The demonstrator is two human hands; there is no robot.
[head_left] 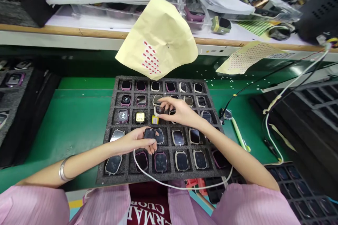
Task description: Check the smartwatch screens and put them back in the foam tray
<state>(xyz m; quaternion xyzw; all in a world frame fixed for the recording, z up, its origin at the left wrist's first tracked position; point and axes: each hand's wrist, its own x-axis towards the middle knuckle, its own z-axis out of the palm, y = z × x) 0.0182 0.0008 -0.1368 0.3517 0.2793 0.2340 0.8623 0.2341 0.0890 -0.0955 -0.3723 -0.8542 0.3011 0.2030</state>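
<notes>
A dark foam tray [169, 126] with square pockets holds rows of smartwatch bodies in purple and pale frames. My left hand [139, 140], wearing a silver bangle, is closed around a small black square device [149, 133] over the tray's middle. A white cable [169, 184] loops from beneath this hand; its join to the device is hidden. Between thumb and fingers of my right hand [176, 110] is a pale-framed smartwatch [157, 111], just above a pocket. Below it shows a small yellow block [155, 120]. To the left lies a watch with a lit yellow screen [140, 117].
Yellow sticker sheets [161, 38] with red arrows hang from the shelf edge [92, 32]. A watch with a light green strap [239, 133] lies right of the tray. Black foam trays [295, 119] are stacked at right, more [29, 112] at left. Cables cross the right side.
</notes>
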